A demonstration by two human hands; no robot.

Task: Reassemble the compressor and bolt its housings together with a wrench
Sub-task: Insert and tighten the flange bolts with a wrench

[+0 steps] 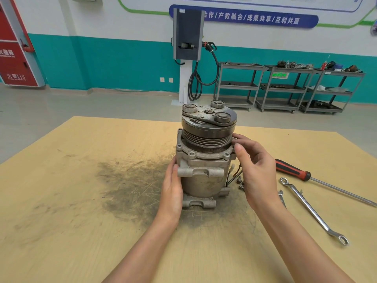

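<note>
Left hand [173, 181] flat against compressor [204, 160] side, fingers straight, steadying. Compressor upright mid-worktop [81, 221], pulley up. Right hand [256, 170] at flange rim, fingers curled, seemingly pinching bolt; too small to confirm. Loose bolts [240, 182] beside base. Wrench [312, 209] lies right, untouched. Step: likely hand-starting bolts. Next: seat remaining bolts, then take wrench.

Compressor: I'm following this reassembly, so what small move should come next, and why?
Probably pick a bolt from the table and start it by hand. The compressor stands upright, the left hand steadies its body, the right hand fingers the flange edge, the flange holes look empty, and the wrench lies untouched.
</note>
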